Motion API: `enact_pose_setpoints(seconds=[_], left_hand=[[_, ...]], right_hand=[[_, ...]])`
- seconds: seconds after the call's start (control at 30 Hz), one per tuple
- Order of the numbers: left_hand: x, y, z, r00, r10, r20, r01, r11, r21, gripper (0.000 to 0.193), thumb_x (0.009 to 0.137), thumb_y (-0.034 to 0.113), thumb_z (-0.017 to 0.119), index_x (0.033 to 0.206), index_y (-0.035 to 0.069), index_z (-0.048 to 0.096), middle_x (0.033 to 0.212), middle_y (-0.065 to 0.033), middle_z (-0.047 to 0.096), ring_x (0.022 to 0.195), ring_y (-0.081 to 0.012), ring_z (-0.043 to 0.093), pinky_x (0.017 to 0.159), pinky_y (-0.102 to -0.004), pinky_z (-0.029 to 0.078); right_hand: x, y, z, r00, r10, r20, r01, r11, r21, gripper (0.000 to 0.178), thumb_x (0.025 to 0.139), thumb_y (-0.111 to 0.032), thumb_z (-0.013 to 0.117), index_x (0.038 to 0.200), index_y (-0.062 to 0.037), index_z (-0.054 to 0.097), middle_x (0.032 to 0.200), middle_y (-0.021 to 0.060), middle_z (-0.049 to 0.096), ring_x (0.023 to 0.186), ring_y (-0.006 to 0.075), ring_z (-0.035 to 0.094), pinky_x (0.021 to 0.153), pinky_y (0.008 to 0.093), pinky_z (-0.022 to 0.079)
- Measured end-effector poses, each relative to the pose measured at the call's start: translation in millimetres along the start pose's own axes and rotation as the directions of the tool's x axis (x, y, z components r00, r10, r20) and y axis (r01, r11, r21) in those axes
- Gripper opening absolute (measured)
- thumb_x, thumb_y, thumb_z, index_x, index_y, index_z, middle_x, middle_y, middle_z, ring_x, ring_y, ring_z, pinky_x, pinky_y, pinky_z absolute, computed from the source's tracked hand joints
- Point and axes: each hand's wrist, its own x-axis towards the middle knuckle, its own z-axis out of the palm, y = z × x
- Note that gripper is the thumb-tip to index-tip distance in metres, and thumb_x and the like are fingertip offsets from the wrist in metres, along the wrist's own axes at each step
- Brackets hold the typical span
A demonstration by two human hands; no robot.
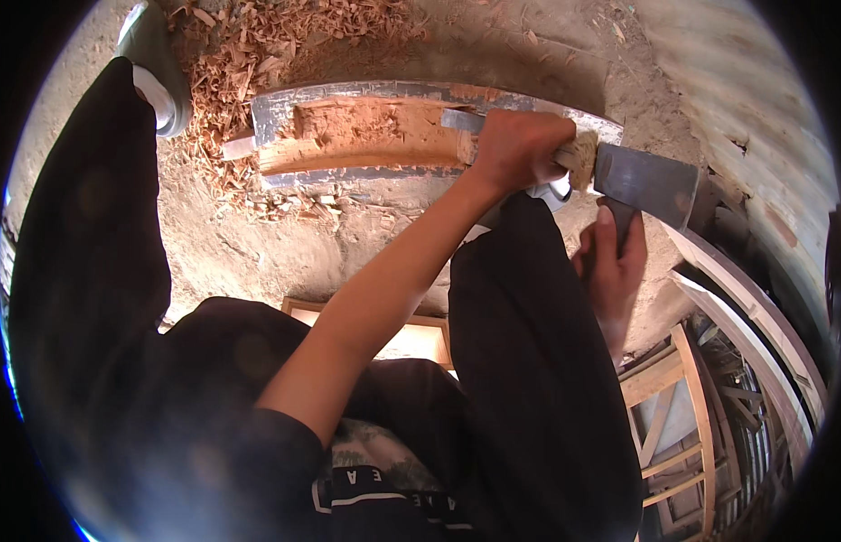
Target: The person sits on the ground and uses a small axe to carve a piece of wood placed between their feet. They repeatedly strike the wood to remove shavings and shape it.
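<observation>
My left hand (522, 149) is closed round a chisel, its flat metal blade (463, 119) pointing left into the trough of a long hollowed wooden piece (366, 167). At the other end, the handle's butt (581, 158) looks wrapped or frayed. My right hand (616, 262), slightly blurred, grips the short dark handle of a hatchet with a broad, dark metal head (648, 183). The hatchet head's left end sits right beside the chisel butt; whether they touch I cannot tell. Loose chips lie in the reddish hollow, and the piece's outer edges are grey and worn.
Wood shavings (249, 59) cover the dirt ground behind and left of the piece. My shoe (158, 72) is at the far left. Corrugated sheeting (755, 99) rises at the right, above curved planks (755, 307) and a wooden frame (682, 434). Another wooden frame (434, 323) lies between my legs.
</observation>
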Motion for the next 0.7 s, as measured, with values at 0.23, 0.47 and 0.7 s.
enact_pose_setpoints(seconds=[0.23,0.47,0.7], left_hand=[[0.2,-1.6,6.4,0.999,0.045,0.021,-0.046,0.999,0.005,0.033,0.053,0.024,0.078,0.075,0.015,0.055,0.066,-0.0033,0.056,0.059,-0.0273,0.060,0.049,-0.0386,0.044],[-4.7,-7.1,8.0,0.995,0.073,0.066,-0.075,0.997,0.031,0.033,0.055,0.025,0.080,0.076,0.016,0.057,0.067,-0.0028,0.057,0.061,-0.0261,0.062,0.050,-0.0386,0.045],[-9.2,-7.3,0.1,0.988,0.083,0.132,-0.100,0.987,0.125,0.030,0.060,0.029,0.079,0.075,0.015,0.056,0.068,-0.0016,0.058,0.064,-0.0242,0.065,0.053,-0.0386,0.049]], right_hand=[[3.8,10.8,0.3,0.991,-0.045,-0.126,0.056,0.995,0.078,0.033,0.104,-0.028,0.053,0.124,-0.0019,0.053,0.067,0.0012,0.050,0.046,0.0084,0.046,0.040,0.0230,0.036],[9.9,11.6,-15.4,0.996,0.011,-0.087,0.003,0.987,0.159,0.033,0.105,-0.033,0.053,0.119,-0.0042,0.057,0.070,0.0001,0.051,0.046,0.0057,0.044,0.041,0.0207,0.033],[15.1,17.1,-28.3,0.997,0.050,0.053,-0.052,0.998,0.047,0.030,0.106,-0.028,0.050,0.122,-0.0029,0.053,0.065,0.0004,0.050,0.046,0.0081,0.048,0.040,0.0243,0.038]])
